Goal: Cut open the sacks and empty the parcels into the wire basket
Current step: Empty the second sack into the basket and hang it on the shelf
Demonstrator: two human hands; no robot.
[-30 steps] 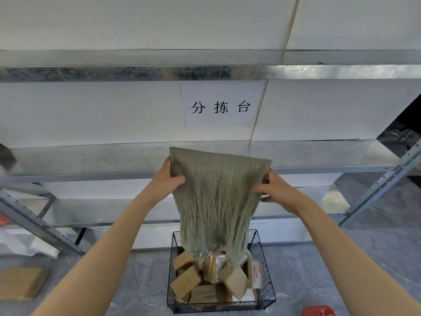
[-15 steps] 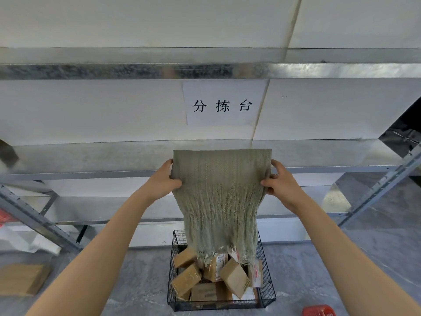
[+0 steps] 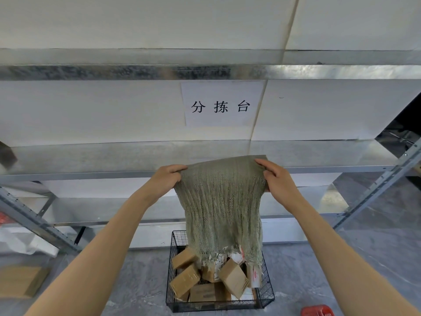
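Note:
A grey-green woven sack (image 3: 221, 206) hangs upside down, limp and flat, its frayed cut end dangling just above the parcels. My left hand (image 3: 165, 180) grips its upper left corner and my right hand (image 3: 276, 179) grips its upper right corner. Directly below stands a black wire basket (image 3: 267, 290) on the floor. Several brown cardboard parcels (image 3: 185, 279) with white labels lie jumbled inside it. The sack's lower end hides the basket's back part.
A metal shelving rack (image 3: 319, 156) with slanted supports stands behind the basket, under a white wall with a paper sign (image 3: 222, 103). A red object (image 3: 316, 311) lies on the grey floor at lower right. A flat cardboard piece (image 3: 20, 281) lies at lower left.
Both hands have shifted slightly lower and closer together, holding the sack's top edge. The sack has flattened and hangs lower over the basket. The parcels in the basket have stayed put.

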